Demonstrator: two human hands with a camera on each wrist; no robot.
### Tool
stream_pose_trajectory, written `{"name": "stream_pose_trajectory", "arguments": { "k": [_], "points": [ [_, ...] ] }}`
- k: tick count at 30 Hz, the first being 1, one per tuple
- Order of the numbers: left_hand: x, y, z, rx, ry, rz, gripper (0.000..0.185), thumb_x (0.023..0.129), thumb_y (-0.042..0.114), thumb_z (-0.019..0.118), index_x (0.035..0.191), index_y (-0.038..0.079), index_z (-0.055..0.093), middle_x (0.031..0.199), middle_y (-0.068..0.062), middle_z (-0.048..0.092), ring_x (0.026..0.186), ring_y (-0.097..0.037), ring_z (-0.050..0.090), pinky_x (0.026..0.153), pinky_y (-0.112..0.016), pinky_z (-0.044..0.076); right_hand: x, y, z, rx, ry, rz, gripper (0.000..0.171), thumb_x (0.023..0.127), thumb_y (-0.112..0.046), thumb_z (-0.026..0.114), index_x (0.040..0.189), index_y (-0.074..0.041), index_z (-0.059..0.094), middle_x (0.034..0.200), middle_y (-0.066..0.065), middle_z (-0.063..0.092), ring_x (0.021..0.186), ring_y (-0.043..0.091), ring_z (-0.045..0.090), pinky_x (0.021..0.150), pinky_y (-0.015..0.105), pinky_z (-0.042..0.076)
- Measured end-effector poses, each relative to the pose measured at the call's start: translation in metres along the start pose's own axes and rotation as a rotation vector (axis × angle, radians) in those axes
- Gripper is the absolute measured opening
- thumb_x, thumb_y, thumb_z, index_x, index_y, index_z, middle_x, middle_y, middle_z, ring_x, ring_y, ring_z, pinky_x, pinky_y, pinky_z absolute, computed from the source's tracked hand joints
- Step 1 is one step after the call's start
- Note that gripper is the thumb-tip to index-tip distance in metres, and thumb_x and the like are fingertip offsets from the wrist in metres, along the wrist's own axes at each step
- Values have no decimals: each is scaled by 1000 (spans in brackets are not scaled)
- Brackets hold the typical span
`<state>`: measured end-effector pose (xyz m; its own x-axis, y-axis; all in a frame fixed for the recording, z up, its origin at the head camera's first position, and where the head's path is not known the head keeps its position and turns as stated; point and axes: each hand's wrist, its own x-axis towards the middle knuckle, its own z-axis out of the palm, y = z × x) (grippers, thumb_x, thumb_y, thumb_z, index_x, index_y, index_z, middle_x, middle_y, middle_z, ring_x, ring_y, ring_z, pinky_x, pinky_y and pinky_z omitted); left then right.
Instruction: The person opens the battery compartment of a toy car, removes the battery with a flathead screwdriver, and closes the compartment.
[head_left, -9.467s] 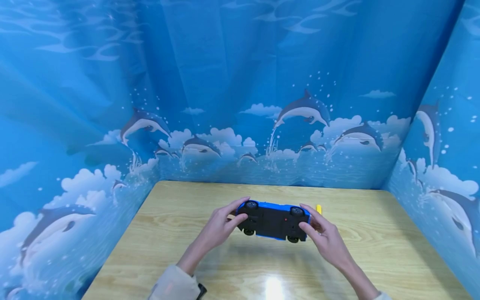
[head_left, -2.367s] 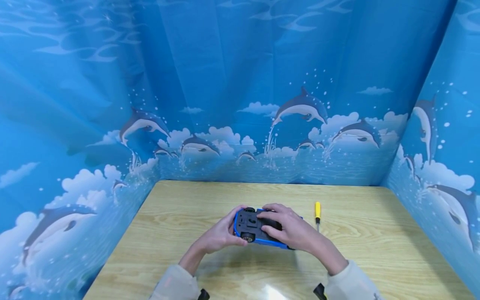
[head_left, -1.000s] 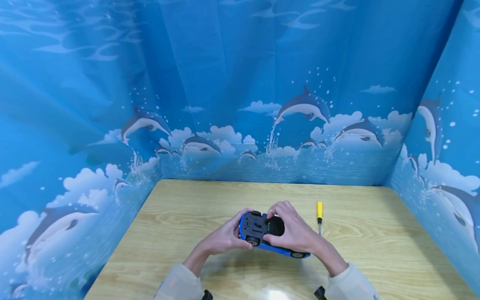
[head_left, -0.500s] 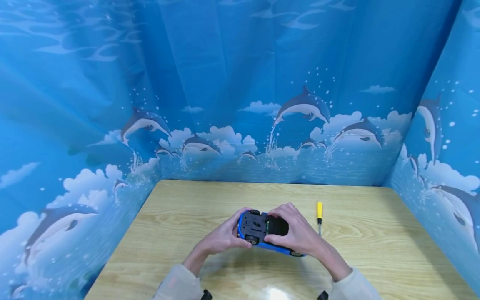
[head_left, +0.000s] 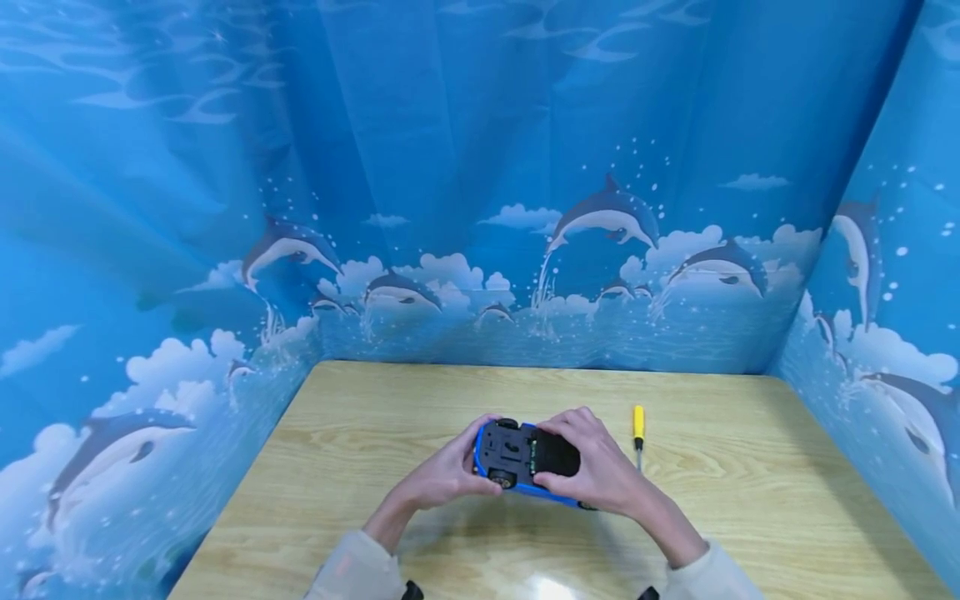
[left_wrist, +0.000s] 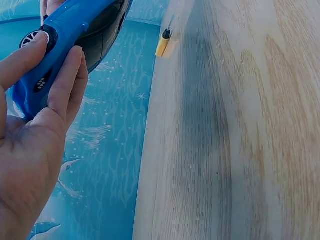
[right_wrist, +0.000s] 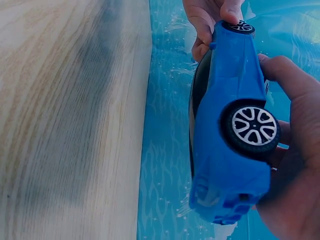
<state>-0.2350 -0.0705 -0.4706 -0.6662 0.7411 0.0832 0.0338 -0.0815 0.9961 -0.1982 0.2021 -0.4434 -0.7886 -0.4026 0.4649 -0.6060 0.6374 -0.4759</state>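
Note:
A blue toy car (head_left: 495, 446) is held upside down over the table, its black underside and wheels turned up in the head view. My left hand (head_left: 444, 477) grips one end, thumb beside a wheel and fingers along the far side. My right hand (head_left: 600, 468) has its thumb and forefinger spread across the underside, pinching about a dark section (head_left: 557, 457) with green bits along its left edge. Seen from the right wrist, the blue body (right_wrist: 230, 95) stands close in front of that hand, whose lower fingers are partly hidden behind a wheel (right_wrist: 252, 127).
A yellow-handled screwdriver (head_left: 639, 423) lies on the wood-grain table (head_left: 360, 417), right of the car. Blue dolphin-print curtains (head_left: 450, 167) enclose the table at the back and both sides.
Earlier, both hands held the car's ends; the right hand later shifted onto the underside. Over the last second it edges right, showing more of the dark section. The left hand keeps its grip.

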Motion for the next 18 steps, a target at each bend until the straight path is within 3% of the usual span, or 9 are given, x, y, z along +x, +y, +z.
{"name": "stream_pose_trajectory", "arguments": {
  "k": [7,18],
  "points": [
    [-2,2,0,-7,8,10,100,84,-13,71,164,9,15,153,-26,38,122,-35,61,101,-45,57,-2,0,-1,-8,-3,10,55,79,-36,87,126,-13,71,119,-5,64,108,16,53,82,41,53],
    [-3,1,-1,-28,29,-12,101,84,-14,71,164,13,17,153,-26,39,123,-37,61,100,-45,58,-5,4,-3,21,-52,33,62,82,-34,85,136,-11,68,125,-4,62,113,16,52,85,42,54]
  ]
}}
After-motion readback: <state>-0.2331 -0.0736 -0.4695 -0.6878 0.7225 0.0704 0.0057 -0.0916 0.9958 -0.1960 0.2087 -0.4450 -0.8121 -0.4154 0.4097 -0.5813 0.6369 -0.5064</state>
